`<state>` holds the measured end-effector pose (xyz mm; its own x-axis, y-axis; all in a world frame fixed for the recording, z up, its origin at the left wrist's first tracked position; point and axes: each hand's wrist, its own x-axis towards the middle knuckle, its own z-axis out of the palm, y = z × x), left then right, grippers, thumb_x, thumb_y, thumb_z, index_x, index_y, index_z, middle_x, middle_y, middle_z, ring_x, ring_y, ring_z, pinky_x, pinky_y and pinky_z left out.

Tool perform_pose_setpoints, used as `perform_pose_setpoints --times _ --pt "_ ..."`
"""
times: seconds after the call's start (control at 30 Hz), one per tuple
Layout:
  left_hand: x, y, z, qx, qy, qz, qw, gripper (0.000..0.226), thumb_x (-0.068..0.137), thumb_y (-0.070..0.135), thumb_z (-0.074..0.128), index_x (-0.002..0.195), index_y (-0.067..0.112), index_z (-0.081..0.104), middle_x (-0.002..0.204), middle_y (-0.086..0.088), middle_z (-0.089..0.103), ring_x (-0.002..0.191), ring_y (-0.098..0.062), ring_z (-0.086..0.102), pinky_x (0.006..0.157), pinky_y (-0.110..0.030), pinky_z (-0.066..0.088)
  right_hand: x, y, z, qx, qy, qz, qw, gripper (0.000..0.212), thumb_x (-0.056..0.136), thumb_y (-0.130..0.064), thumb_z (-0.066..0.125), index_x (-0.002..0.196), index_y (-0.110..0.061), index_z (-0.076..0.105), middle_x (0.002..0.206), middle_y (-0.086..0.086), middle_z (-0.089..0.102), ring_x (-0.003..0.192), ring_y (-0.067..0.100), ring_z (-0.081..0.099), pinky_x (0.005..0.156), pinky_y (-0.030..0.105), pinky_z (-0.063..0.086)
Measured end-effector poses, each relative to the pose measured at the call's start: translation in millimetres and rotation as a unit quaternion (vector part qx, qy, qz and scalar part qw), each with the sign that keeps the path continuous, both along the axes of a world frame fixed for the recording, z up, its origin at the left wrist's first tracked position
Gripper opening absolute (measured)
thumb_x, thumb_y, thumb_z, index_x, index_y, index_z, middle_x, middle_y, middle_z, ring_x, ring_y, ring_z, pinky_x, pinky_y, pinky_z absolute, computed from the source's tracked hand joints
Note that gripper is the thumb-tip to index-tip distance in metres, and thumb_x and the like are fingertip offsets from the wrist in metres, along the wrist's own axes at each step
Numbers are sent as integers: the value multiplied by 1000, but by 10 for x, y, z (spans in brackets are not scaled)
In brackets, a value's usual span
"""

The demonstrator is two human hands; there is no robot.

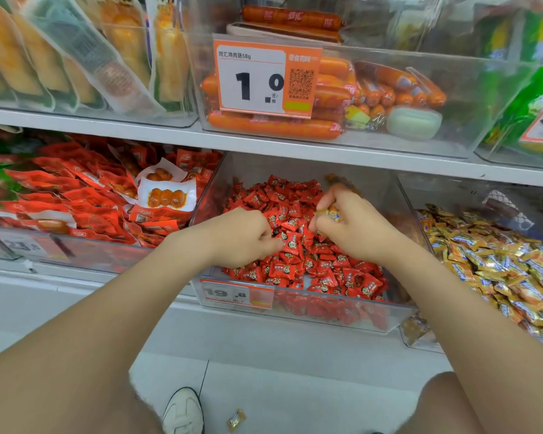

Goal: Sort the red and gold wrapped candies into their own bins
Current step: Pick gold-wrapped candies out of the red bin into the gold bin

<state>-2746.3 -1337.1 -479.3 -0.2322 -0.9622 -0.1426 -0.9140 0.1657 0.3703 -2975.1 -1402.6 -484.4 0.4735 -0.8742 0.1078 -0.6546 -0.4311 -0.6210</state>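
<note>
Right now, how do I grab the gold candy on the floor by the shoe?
Come from above and pinch the gold candy across its plump middle. It lies flat on the floor, so only its top and sides are free; the thin crimped ends would likely slip.

Head camera faces forward and down, close to the clear bin (pixel 295 314).

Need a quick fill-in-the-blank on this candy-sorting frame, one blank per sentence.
The right hand pinches a ___ candy.
The clear bin under it holds ___ candies.
The gold-candy bin sits to that bin's ___.
A stray candy lies on the ___, beside a shoe.
Missing words: gold; red; right; floor.
</note>
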Motion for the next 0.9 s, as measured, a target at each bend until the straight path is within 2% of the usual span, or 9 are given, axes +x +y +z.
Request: perform_pose_setpoints --times 0.1,0.2,0.27,0.33,0.43,0.53,0.63,0.77,0.9 --pt "-12 9 -28 76 -45 6 996 59 88 58 76 86 0 66 70 -8 64 64 -20 53 61 -34 43 3 71 -4 37 -2 57 998 24 93 -14 58 105 -32 67 70 -11 72 51 6 55 49 25 45" --pt "3 15 -43 117 -78 1 990 43 83 40 87 87 9 57 75 -2 59 65 -19 49 57 -30 39 59 118 -32 39 59 114 991 18 97 -23 64 93 -33 80 67 -26 68 59 -3 60 58 16 44" --pt "7 11 -58 123 -90 -6 988 40 81 38 88 86 14 56 82 -1 61 72 -24 53 61 -31 44 123 148 -77 81 86 164 979 8 94 -37 77 90 -33 83 77 -25 73 73 -5 65 70 21 51" --pt "-3 4 -83 111 -96 -2 989 35 78 43 89 87 16 68 89 -2 70 84 -24 65 70 -32 55 216 168 -147 101 118 205 966 15 84 -46 85 84 -31 83 72 -19 72 68 -1 61 69 25 50" --pt "-38 -15 -164 85 -106 -12 991 26 77 42 88 77 21 73 82 2 72 83 -20 68 79 -37 61 344 159 -254 44 185 220 957 24 73 -52 91 79 -31 82 69 -17 71 66 5 61 69 30 53" --pt "-68 -37 -216 70 -107 -25 991 9 80 25 83 75 19 78 79 4 73 81 -17 67 80 -40 62 366 122 -278 -32 252 183 950 31 66 -56 91 72 -30 76 62 -14 68 63 5 62 67 33 58" --pt "-39 -76 -251 79 -111 -30 990 8 80 15 76 72 16 79 77 6 75 75 -14 67 78 -40 63 280 74 -210 -100 292 131 942 32 69 -53 90 67 -27 71 61 -13 61 70 12 60 63 31 51" --pt "-34 -96 -266 102 -118 -29 987 12 79 6 63 69 8 69 73 -7 69 67 -24 55 66 -43 57 128 6 -181 -75 237 129 960 33 83 -59 81 71 -29 75 63 -10 66 71 7 62 67 34 53" --pt "-27 -58 -105 116 -101 -25 988 20 89 37 80 82 20 73 84 4 69 78 -16 62 68 -32 51 167 99 -162 69 127 224 964 5 93 -34 79 91 -31 83 77 -20 74 75 1 68 73 25 54"
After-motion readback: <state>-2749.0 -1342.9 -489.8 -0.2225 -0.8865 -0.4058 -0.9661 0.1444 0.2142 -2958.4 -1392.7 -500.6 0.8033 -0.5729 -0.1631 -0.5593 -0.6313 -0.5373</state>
